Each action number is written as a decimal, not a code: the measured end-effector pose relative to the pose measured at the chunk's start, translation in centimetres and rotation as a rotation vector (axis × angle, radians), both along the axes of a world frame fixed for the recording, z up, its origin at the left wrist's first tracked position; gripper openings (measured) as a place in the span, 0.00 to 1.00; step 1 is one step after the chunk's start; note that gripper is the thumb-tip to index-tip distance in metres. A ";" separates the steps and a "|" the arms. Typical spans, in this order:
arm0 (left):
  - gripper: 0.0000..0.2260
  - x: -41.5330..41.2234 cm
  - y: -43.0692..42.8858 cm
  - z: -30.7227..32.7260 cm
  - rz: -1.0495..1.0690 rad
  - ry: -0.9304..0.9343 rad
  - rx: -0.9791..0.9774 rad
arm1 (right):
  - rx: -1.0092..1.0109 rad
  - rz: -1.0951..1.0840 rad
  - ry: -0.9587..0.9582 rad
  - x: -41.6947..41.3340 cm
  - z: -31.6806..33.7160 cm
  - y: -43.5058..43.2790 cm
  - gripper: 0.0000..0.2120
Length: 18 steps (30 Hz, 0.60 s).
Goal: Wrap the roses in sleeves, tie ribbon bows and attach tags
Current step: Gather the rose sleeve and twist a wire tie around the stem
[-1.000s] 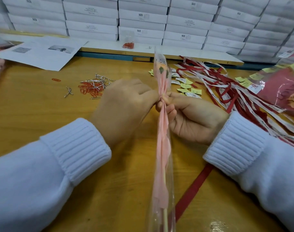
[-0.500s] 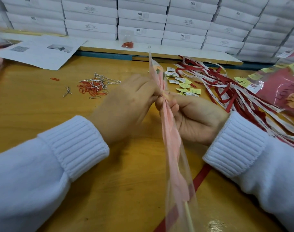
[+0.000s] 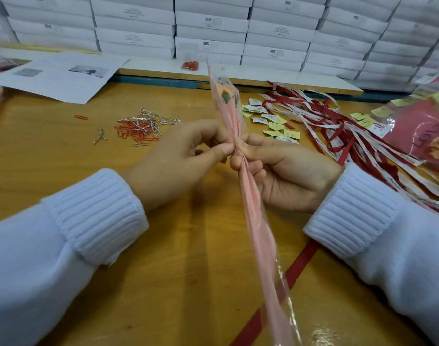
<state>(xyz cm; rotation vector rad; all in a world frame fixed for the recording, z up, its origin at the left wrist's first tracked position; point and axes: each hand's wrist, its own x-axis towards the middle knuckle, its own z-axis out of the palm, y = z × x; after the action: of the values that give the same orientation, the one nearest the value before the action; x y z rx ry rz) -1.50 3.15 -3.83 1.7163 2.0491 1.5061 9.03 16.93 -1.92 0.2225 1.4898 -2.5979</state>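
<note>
White boxes (image 3: 213, 21) were stacked along the far edge of the table (image 3: 51, 151), and red and white ribbons (image 3: 338, 131) lay heaped toward its right edge. Above the table's middle, a sleeved rose (image 3: 253, 208) slanted from the near edge toward the far one, the left hand (image 3: 178, 161) and right hand (image 3: 288, 176) each pinching its gathered neck. Small tags (image 3: 270, 121) lay beside the ribbons; paper clips (image 3: 138, 128) lay nearer the left edge.

One cam, head-worn, wide-angle; straight lines bow near the edges. Faces fwd and down across the table (image 3: 51, 158) from the person's own side. V. close: left hand (image 3: 178, 158) and right hand (image 3: 288, 176) mid-frame, wrapped rose (image 3: 253, 208) running out the bottom edge. Stacked boxes (image 3: 211, 23) along the top.
</note>
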 end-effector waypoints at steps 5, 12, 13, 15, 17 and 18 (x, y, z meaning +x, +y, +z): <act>0.06 0.4 0.3 -0.2 -0.139 -0.640 -0.064 | 0.158 -0.027 0.063 0.1 0.0 0.0 0.11; 0.09 -0.2 0.2 0.1 -0.332 -0.895 -0.209 | 0.275 0.029 0.153 0.3 0.2 -0.1 0.09; 0.09 -0.4 0.2 0.1 -0.374 -0.932 -0.231 | 0.274 0.058 0.165 0.4 0.3 0.0 0.09; 0.11 -0.7 0.0 0.0 -0.417 -0.982 -0.264 | 0.267 0.116 0.184 0.5 0.4 0.1 0.08; 0.12 -0.9 -0.1 0.0 -0.415 -0.990 -0.275 | 0.265 0.134 0.185 0.5 0.5 0.3 0.09; 0.12 -0.7 -0.1 0.1 -0.394 -0.979 -0.270 | 0.267 0.121 0.180 0.5 0.4 0.4 0.08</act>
<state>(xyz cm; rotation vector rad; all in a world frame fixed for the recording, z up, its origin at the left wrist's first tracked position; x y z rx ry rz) -2.24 3.09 -3.74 0.8933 1.2349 1.4160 9.52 17.29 -1.50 -0.0761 1.8483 -2.3740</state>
